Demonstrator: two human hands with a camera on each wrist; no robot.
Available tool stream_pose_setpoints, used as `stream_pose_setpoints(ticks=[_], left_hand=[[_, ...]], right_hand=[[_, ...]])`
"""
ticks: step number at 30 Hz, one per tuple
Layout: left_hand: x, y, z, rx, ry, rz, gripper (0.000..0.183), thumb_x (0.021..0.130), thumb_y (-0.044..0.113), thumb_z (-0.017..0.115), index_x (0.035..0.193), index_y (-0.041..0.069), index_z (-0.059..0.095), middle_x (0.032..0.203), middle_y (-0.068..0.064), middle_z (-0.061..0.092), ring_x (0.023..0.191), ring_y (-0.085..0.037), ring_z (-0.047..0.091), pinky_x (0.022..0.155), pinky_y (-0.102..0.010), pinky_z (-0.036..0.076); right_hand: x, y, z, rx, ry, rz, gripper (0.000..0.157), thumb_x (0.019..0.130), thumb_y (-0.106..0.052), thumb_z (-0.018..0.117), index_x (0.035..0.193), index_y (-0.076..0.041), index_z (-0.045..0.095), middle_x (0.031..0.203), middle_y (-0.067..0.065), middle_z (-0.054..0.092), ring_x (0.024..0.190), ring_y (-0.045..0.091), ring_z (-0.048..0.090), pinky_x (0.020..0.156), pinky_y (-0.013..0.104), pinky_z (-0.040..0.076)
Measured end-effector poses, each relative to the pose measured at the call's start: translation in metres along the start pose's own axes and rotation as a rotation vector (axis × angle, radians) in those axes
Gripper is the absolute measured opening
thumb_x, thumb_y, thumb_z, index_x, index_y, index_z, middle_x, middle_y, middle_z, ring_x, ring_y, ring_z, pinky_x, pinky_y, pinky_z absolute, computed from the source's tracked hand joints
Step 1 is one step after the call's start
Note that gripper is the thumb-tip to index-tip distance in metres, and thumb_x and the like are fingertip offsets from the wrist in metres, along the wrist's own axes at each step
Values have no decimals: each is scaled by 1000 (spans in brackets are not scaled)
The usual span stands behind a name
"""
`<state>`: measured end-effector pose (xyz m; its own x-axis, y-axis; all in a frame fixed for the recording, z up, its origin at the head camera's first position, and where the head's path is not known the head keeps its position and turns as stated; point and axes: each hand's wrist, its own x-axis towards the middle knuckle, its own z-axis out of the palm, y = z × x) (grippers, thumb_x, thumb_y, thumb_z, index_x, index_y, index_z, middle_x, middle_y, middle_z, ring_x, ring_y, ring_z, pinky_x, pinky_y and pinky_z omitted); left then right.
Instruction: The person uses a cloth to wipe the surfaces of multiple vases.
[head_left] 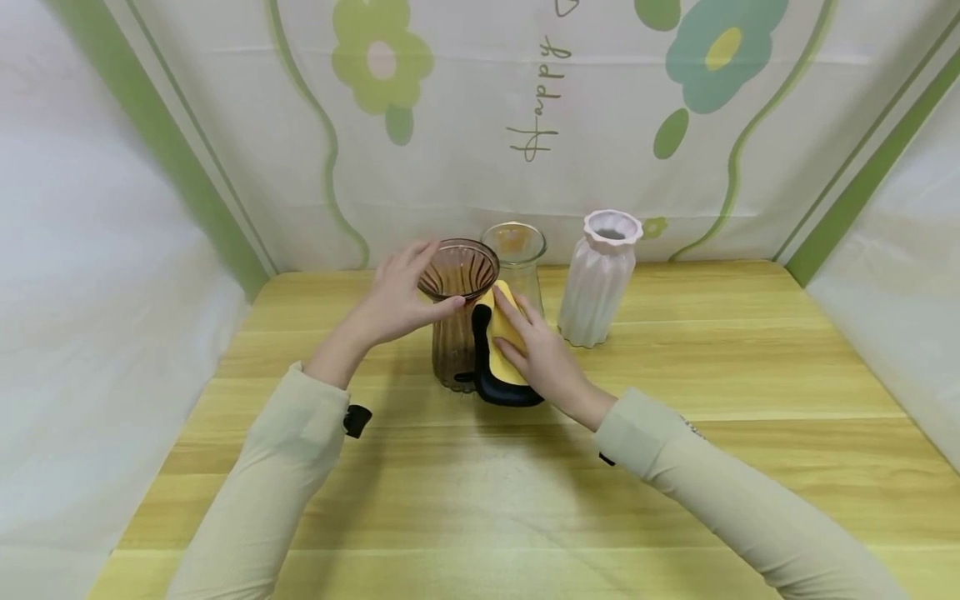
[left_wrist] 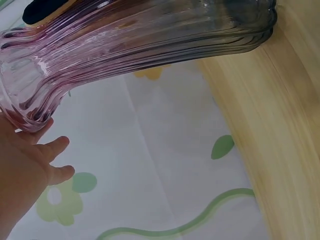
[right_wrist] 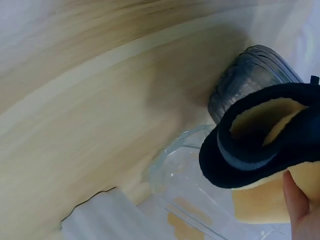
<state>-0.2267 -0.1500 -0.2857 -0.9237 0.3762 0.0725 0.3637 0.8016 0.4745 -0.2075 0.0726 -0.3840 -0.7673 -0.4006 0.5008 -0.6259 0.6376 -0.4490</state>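
1. White vase (head_left: 597,287): upright, ribbed, scalloped rim, near back edge of table, right of center.
2. Clear glass vase (head_left: 527,277): upright, round rim, just left of white vase, partly hidden; orange patch shows through it.
3. Table (head_left: 465,500): light wood grain, glossy patch up front.
4. Backdrop (head_left: 465,108): white, creased, behind table. Prints: sideways "Happy" lettering (head_left: 543,100), yellow-green flower (head_left: 360,58) with pink center, teal flower (head_left: 690,62) with yellow center, green leaves (head_left: 671,133), wavy green lines (head_left: 330,158).
5. White side sheets (head_left: 90,292), left and right.
6. Broad green stripes (head_left: 161,142), both corners.
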Motion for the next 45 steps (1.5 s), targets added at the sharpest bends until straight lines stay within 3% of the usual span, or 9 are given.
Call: stream_pose_setpoints(ticks=[8, 13, 16, 21, 26, 31, 37, 43, 45], left_hand=[[1, 0, 3, -2, -18, -5, 90, 88, 47, 57, 154, 8, 11, 160, -15, 13, 148, -38, 7, 118, -60, 2], [1, -1, 5, -11, -5, -27, 94, 86, 52, 59, 155, 13, 9, 162, -10, 10, 148, -39, 5, 118, -60, 5], [2, -1, 6, -19, 2, -28, 96, 85, 54, 60, 155, 15, 8, 162, -8, 7, 149, -38, 3, 118, -60, 4], [2, 0, 7, -53, 27, -38, 97, 84, 54, 63, 155, 14, 10, 162, -8, 5, 149, -33, 4, 118, -58, 9], [3, 1, 9, -60, 61, -52, 95, 83, 54, 65, 154, 12, 18, 157, -12, 16, 145, -33, 12, 116, -57, 19], [3, 1, 7, -22, 74, -37, 91, 84, 49, 66, 153, 8, 21, 156, -15, 22, 145, -37, 15, 117, -57, 16], [2, 2, 3, -4, 43, -36, 92, 84, 50, 63, 153, 7, 20, 158, -15, 21, 147, -37, 12, 119, -57, 6], [2, 2, 2, -8, 4, -48, 92, 85, 51, 60, 154, 10, 15, 160, -12, 15, 148, -40, 6, 117, -62, 5], [2, 1, 2, -10, -1, -46, 93, 85, 51, 59, 154, 10, 14, 161, -12, 14, 148, -40, 5, 117, -63, 6]], right_hand=[[-4, 4, 5, -55, -21, -34, 65, 91, -17, 64, 149, -14, 35, 147, 23, 40, 86, 36, 67, 71, 40, 56], [-13, 12, 9, -86, -85, -23, 66, 90, -16, 65, 149, -14, 35, 145, 25, 41, 62, 25, 61, 59, 34, 51], [-18, 17, 11, -98, -136, -5, 67, 90, -15, 65, 149, -15, 34, 145, 25, 41, 48, 14, 48, 53, 29, 46], [-25, 22, 12, -111, -172, 9, 67, 91, -15, 65, 149, -16, 33, 147, 23, 40, 47, 9, 45, 50, 24, 43], [-21, 19, 11, -71, -137, 6, 67, 93, -17, 62, 151, -17, 30, 146, 24, 40, 61, 23, 61, 57, 32, 51], [-8, 11, 5, 13, -43, -24, 67, 93, -15, 62, 151, -12, 29, 142, 23, 43, 103, 37, 63, 83, 43, 55], [4, 1, -3, 71, 65, -46, 68, 92, -13, 63, 151, -10, 29, 139, 17, 45, 85, 29, 63, 74, 39, 56], [5, -1, -2, 28, 33, -34, 66, 92, -14, 62, 150, -9, 30, 142, 20, 44, 88, 32, 65, 74, 38, 56], [3, 0, 0, -1, 7, -28, 65, 92, -15, 62, 150, -10, 31, 144, 22, 42, 80, 32, 66, 68, 36, 56]])
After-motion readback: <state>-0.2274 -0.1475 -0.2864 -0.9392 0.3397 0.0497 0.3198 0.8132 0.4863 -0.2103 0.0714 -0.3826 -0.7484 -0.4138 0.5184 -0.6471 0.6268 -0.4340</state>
